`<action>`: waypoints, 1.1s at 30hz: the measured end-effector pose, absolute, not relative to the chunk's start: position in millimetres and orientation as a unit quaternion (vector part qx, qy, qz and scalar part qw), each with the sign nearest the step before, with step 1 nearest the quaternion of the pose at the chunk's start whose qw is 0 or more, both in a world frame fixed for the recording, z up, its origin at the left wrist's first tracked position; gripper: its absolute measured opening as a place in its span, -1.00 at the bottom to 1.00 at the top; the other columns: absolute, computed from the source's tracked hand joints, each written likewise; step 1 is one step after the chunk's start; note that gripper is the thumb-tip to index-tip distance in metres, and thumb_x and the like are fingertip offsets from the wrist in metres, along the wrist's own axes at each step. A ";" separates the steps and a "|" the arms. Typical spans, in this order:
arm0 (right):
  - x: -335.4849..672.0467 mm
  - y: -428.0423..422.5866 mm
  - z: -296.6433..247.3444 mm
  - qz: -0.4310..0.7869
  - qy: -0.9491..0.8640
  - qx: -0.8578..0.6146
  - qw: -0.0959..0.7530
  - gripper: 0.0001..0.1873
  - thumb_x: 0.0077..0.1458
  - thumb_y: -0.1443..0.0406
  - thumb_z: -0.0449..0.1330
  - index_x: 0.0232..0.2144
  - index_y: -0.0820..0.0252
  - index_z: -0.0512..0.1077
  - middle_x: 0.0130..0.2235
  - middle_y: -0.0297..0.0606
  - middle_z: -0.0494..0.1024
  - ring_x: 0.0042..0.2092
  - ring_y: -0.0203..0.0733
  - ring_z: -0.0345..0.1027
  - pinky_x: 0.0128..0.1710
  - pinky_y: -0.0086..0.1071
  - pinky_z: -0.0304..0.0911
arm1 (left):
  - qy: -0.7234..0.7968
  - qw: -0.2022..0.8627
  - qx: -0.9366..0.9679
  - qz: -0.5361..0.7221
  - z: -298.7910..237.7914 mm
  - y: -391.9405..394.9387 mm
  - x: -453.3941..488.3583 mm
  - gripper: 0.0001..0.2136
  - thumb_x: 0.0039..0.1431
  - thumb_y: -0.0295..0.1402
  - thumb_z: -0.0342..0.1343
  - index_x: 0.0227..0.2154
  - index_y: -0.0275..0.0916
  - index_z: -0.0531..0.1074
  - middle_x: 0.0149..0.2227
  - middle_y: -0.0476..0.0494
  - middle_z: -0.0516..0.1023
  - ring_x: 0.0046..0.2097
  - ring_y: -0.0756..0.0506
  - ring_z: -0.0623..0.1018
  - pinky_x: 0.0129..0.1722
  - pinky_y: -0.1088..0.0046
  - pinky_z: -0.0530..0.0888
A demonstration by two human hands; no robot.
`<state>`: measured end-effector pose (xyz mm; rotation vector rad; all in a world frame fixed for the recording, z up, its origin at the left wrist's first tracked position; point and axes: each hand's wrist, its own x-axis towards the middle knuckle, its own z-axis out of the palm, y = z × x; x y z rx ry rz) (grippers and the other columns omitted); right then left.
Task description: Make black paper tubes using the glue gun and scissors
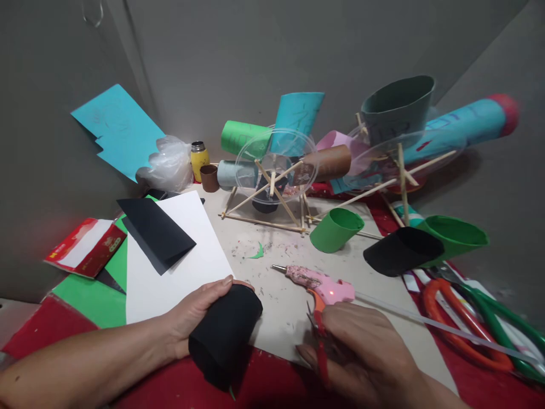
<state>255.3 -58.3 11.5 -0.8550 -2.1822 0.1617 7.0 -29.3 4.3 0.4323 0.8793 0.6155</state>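
Observation:
My left hand [200, 307] is wrapped round a black paper tube [225, 335], its thumb along the top edge. The tube is tilted over the front edge of the work board. My right hand [361, 346] is closed on small red-handled scissors [322, 355], whose short grey blades point up and away. Just beyond it lies a pink glue gun [321, 283], nozzle to the left, with a small light lit and a clear glue stick [400, 311] out of its back. The hand hides the gun's grip.
Behind stands a stick-framed wheel [276, 170] with coloured paper tubes, beside a second, larger one [404, 147]. Green tubes [334, 232] and a black one [400, 250] stand right, near large scissors [468, 329]. Folded black paper [157, 230] lies on white paper [187, 284].

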 end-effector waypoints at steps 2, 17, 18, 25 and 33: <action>255.9 -57.5 8.4 0.065 -0.854 -0.342 0.387 -0.67 0.19 0.29 0.15 -0.50 0.10 0.07 -0.61 -0.48 0.13 -0.57 -0.32 -0.03 -0.54 -0.39 -0.14 | 0.404 0.841 0.213 0.290 2.9 -29.5 6.8 -0.63 0.11 -0.13 0.18 -0.16 -0.33 0.50 -0.22 -0.32 0.57 -0.32 -0.08 0.55 -0.35 0.48 0.42; 262.9 -58.4 -2.7 0.134 -0.850 -0.366 0.355 -0.75 0.08 0.38 0.17 -0.51 0.11 0.15 -0.62 -0.46 0.24 -0.57 -0.32 0.05 -0.54 -0.39 -0.07 | 0.323 0.871 0.221 0.298 0.1 -27.8 4.8 -0.61 0.02 -0.16 0.28 -0.13 -0.28 0.50 -0.12 -0.30 0.55 0.00 -0.25 0.50 -0.09 0.32 0.41; 262.9 -58.1 -3.1 0.146 -0.846 -0.367 0.358 -0.76 0.08 0.38 0.16 -0.51 0.11 0.15 -0.62 -0.47 0.24 -0.57 -0.32 0.04 -0.54 -0.40 -0.06 | 0.325 0.870 0.222 0.295 -0.2 -27.5 4.5 -0.61 0.02 -0.16 0.28 -0.13 -0.28 0.49 -0.13 -0.31 0.55 -0.01 -0.24 0.51 -0.11 0.33 0.42; 266.5 -59.0 -7.0 0.192 -0.839 -0.364 0.356 -0.78 0.06 0.41 0.15 -0.49 0.11 0.15 -0.60 -0.46 0.22 -0.55 -0.31 0.04 -0.53 -0.39 -0.08 | 0.350 0.866 0.218 0.284 -0.5 -25.4 4.5 -0.60 0.03 -0.12 0.26 -0.14 -0.30 0.48 -0.16 -0.33 0.56 -0.12 -0.17 0.54 -0.15 0.37 0.42; 259.1 -59.3 2.8 0.098 -0.861 -0.351 0.354 -0.67 0.13 0.34 0.20 -0.54 0.10 0.11 -0.62 -0.49 0.11 -0.59 -0.33 -0.01 -0.55 -0.38 -0.14 | 0.383 0.853 0.187 0.299 5.6 -27.0 6.1 -0.60 0.03 -0.15 0.26 -0.18 -0.38 0.48 -0.18 -0.38 0.58 -0.22 -0.15 0.57 -0.20 0.39 0.44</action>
